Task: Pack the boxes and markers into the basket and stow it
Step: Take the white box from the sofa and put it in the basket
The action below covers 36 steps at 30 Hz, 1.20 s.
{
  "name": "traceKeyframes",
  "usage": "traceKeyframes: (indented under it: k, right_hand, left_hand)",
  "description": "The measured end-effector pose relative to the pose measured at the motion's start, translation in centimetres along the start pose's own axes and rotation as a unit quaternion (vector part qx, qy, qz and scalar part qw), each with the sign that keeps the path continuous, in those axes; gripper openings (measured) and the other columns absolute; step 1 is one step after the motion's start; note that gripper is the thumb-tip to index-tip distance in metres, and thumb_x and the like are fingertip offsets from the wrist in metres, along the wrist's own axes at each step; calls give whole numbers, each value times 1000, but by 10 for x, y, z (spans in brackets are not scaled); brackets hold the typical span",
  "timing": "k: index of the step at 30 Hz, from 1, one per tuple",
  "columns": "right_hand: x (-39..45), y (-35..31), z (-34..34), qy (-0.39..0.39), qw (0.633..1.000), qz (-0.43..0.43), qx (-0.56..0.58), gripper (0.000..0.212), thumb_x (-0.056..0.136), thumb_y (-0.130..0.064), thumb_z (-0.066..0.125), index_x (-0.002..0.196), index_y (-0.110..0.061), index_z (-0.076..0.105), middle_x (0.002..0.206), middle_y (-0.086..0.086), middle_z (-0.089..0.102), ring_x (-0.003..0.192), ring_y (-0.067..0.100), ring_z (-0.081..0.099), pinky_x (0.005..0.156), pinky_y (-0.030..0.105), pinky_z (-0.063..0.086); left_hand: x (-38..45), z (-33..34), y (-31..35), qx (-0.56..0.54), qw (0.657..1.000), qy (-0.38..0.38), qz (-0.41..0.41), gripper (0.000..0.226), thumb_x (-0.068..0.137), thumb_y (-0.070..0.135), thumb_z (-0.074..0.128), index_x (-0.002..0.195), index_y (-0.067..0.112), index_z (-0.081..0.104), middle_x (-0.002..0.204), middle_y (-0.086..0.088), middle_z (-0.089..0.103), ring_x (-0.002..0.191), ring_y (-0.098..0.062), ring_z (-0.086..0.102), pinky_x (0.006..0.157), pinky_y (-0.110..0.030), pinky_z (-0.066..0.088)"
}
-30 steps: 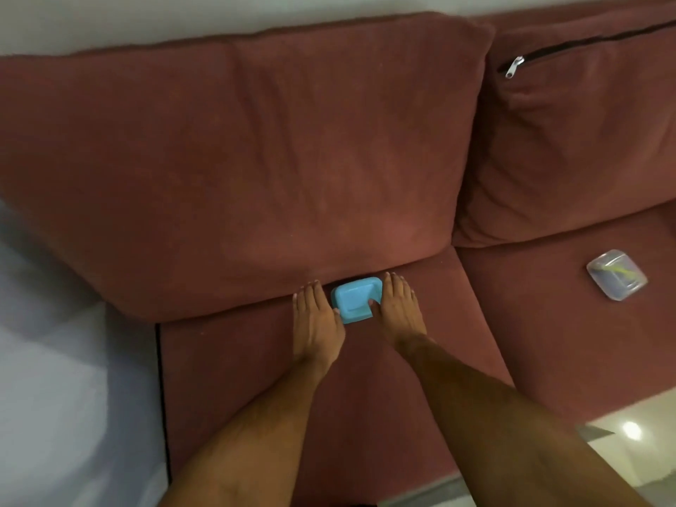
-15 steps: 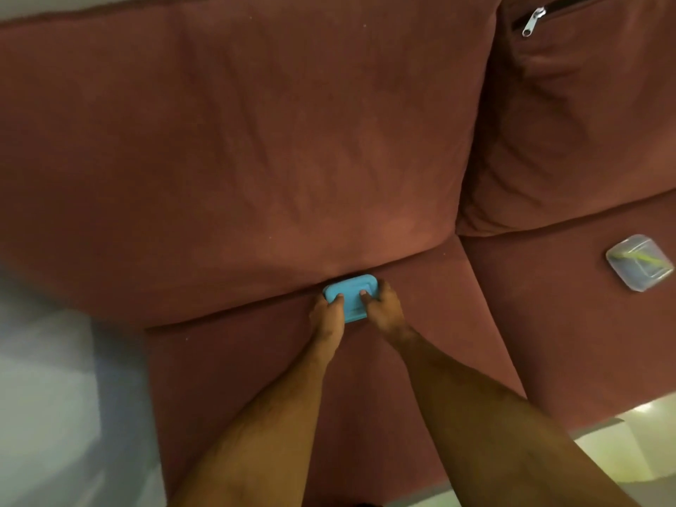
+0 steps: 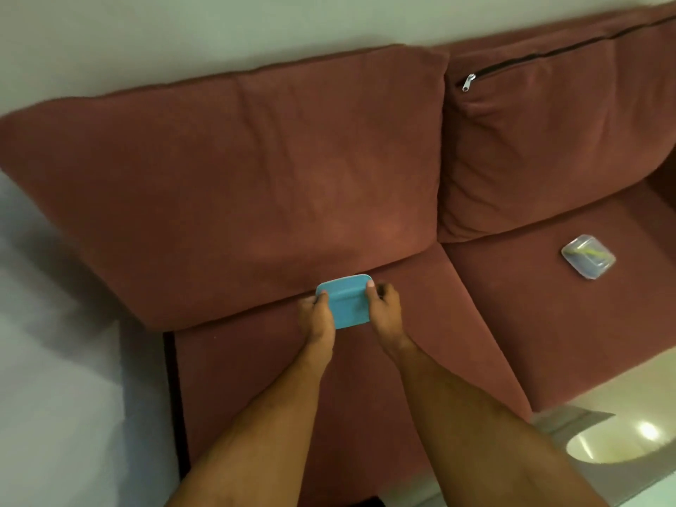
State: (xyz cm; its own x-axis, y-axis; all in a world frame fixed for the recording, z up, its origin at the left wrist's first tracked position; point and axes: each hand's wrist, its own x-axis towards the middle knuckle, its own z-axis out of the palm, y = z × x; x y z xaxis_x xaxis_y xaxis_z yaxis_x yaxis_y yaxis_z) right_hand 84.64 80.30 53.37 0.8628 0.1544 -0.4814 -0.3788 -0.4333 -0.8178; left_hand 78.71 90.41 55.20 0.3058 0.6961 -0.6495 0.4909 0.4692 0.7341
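From the head camera, 2 bare hands grip a blue box (image 3: 347, 301) at the back of a red sofa's seat cushion (image 3: 256, 378), the left hand (image 3: 316, 316) curled on its left edge and the right hand (image 3: 384, 309) on its right edge, thumbs on top. A clear box (image 3: 588, 256) holding something yellow lies well apart on the neighbouring seat cushion (image 3: 548, 323), below a back cushion (image 3: 548, 140) with a zipper (image 3: 468, 82).

blue box (image 3: 347, 303) between left hand (image 3: 317, 316) and right hand (image 3: 384, 311) — red sofa (image 3: 292, 177), clear box (image 3: 588, 256) apart
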Motion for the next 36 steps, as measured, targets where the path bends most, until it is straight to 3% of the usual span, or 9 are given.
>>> traceKeyframes:
  k: [2,5,11,14,17,20,23,27,36]
  right_hand:
    - [-25,-4,4,10,1000,-17,24,58,92,-63,45,117,-14,62,124,16,61,111,27,62,90,37,53]
    - [-68,-8,9,23,997,-39,59,53,90,-67,40,110,-24,64,126,22,58,103,20,56,91,36,46]
    - [-180,-9,18,63,984,-95,136,35,104,-38,51,116,-9,67,118,13,65,100,17,61,77,24,47]
    - [-233,-8,25,61,979,-106,162,27,103,-39,55,116,-17,62,127,14,58,104,15,59,78,22,46]
    - [-285,-6,28,74,971,-120,192,12,103,-29,58,109,-20,61,127,15,58,101,14,57,76,18,45]
    - [-324,-2,22,75,967,-123,209,9,100,-15,60,108,-11,60,120,15,60,97,15,56,70,9,46]
    - [-349,0,12,74,968,-117,207,17,97,-3,58,113,-3,59,112,8,58,94,14,55,64,3,43]
    - [-400,25,-9,54,971,-109,205,35,97,-1,52,131,-4,58,121,4,59,94,4,55,62,1,44]
    - [-498,146,-123,73,965,-97,233,35,96,1,48,127,-8,62,108,-5,63,95,9,59,60,5,48]
  left_hand:
    - [-17,-23,4,-27,999,0,34,19,93,25,64,83,10,65,88,-11,69,84,-28,64,76,-36,50]
    - [-36,-58,0,-40,997,-11,68,38,89,34,62,104,1,74,108,-18,71,99,-32,66,94,-43,54]
    - [-92,-146,-20,-106,990,-35,83,28,78,50,61,80,22,62,109,-17,68,96,-27,64,91,-46,52]
    - [-124,-183,-25,-118,988,-13,99,20,81,38,70,76,23,58,102,-15,68,92,-28,64,83,-41,51]
    - [-150,-213,-40,-141,985,-15,103,18,65,28,69,81,24,61,113,-21,69,101,-35,67,90,-45,53]
    - [-196,-238,-47,-162,980,-26,109,45,65,20,63,110,18,67,127,-14,63,109,-29,63,96,-43,52]
    - [-235,-256,-54,-189,976,-55,94,52,81,4,59,132,11,60,124,-5,61,97,-17,58,78,-29,48]
    - [-276,-279,-93,-163,978,-71,108,58,77,8,59,135,16,62,126,-4,63,99,-16,58,76,-31,46]
    - [-402,-246,-220,-117,976,-104,153,56,81,-4,57,134,13,63,122,2,64,104,-15,59,79,-26,48]
